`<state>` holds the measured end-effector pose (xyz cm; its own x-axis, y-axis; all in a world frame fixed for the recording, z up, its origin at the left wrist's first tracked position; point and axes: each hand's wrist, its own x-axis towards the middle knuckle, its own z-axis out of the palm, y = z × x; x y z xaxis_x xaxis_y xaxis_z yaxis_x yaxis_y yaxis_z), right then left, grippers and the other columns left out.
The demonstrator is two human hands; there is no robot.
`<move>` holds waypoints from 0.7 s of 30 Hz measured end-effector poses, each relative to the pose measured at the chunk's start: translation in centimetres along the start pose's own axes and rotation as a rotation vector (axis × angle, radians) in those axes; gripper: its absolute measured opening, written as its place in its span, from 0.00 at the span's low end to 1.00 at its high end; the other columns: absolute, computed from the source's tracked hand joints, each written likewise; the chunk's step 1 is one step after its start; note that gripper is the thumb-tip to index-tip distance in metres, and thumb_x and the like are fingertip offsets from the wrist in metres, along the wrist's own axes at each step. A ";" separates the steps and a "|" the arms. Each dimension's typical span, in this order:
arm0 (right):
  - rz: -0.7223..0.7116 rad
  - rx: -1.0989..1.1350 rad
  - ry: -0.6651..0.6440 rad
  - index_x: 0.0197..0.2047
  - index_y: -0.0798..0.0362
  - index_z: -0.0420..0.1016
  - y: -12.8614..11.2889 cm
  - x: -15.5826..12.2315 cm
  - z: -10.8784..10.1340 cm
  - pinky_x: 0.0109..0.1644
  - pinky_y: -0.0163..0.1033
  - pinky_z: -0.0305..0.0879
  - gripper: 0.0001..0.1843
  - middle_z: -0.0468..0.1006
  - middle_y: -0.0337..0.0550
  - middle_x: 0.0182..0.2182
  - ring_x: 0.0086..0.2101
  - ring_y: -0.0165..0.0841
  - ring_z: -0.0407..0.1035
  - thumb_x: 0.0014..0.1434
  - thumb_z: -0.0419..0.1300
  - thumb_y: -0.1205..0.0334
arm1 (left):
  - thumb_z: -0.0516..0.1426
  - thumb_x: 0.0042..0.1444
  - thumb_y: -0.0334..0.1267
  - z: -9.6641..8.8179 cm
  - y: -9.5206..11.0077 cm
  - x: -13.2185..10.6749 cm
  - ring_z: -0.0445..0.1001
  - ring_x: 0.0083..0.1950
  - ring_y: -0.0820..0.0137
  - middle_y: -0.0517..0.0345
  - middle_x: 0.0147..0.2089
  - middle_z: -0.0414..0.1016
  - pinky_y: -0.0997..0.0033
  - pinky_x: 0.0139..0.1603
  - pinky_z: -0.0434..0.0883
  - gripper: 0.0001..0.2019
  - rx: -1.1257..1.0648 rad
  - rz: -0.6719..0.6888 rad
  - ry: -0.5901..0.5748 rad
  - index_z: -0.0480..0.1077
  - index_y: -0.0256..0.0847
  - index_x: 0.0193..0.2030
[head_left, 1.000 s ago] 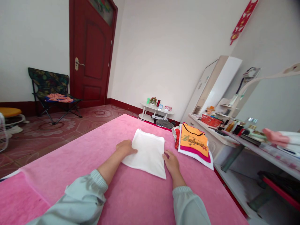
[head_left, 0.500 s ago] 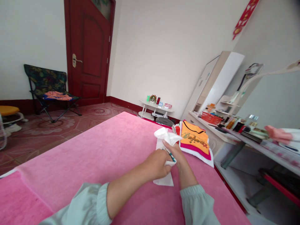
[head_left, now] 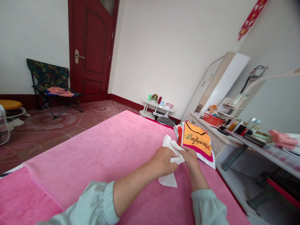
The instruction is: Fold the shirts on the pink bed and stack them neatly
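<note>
Both hands are on a bunched white cloth (head_left: 168, 180) above the pink bed cover. Its exact kind cannot be made out. My left hand (head_left: 164, 161), reaching in from the left, is closed on the cloth's middle, its fingers partly hidden in the folds. On the right side, my right hand (head_left: 190, 156) pinches the gathered edge. One part of the cloth stands up beyond my left hand, and a flat white part lies on the bed below it. Just past my right hand is a stack of folded clothes with an orange shirt (head_left: 197, 137) on top.
The pink bed cover (head_left: 98, 150) spreads under my arms. A dressing table (head_left: 236, 139) with bottles and a red basket (head_left: 212, 119) stands to the right. Beyond the bed are a low white table (head_left: 150, 102), a folding chair (head_left: 50, 78) and a red door (head_left: 93, 50).
Both hands have shifted slightly right with the cloth. My right hand has moved from beneath the folds to their right edge. The teal print on the cloth no longer shows.
</note>
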<state>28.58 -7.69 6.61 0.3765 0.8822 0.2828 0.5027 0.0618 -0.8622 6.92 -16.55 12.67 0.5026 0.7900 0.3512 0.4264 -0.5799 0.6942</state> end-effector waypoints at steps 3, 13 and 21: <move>0.095 0.207 0.066 0.39 0.61 0.74 -1.5 -0.4 1.4 0.33 0.44 0.70 0.24 0.79 0.48 0.29 0.31 0.43 0.74 0.37 0.61 0.59 | 0.55 0.46 0.34 -1.7 -0.6 0.7 0.70 0.29 0.72 0.61 0.27 0.75 0.77 0.24 0.60 0.10 -0.108 -0.024 0.091 0.77 0.38 0.31; -0.163 0.445 -0.214 0.48 0.59 0.70 -18.1 -0.6 10.5 0.46 0.41 0.69 0.26 0.76 0.53 0.47 0.44 0.39 0.72 0.42 0.59 0.66 | 0.56 0.46 0.34 -14.8 1.8 -2.3 0.69 0.26 0.73 0.61 0.26 0.75 0.77 0.28 0.64 0.10 -0.055 -0.096 0.597 0.77 0.36 0.32; -0.178 0.450 -0.212 0.44 0.48 0.73 -13.3 -2.2 8.4 0.42 0.39 0.71 0.20 0.78 0.46 0.43 0.40 0.38 0.74 0.46 0.58 0.56 | 0.54 0.48 0.29 -10.3 4.4 -2.5 0.73 0.44 0.61 0.54 0.41 0.78 0.66 0.47 0.68 0.12 0.217 0.026 0.289 0.77 0.41 0.36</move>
<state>14.58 -6.52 13.91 0.1265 0.9119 0.3904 0.1429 0.3727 -0.9169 -0.20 -19.06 21.33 0.2952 0.7804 0.5512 0.5817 -0.6045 0.5443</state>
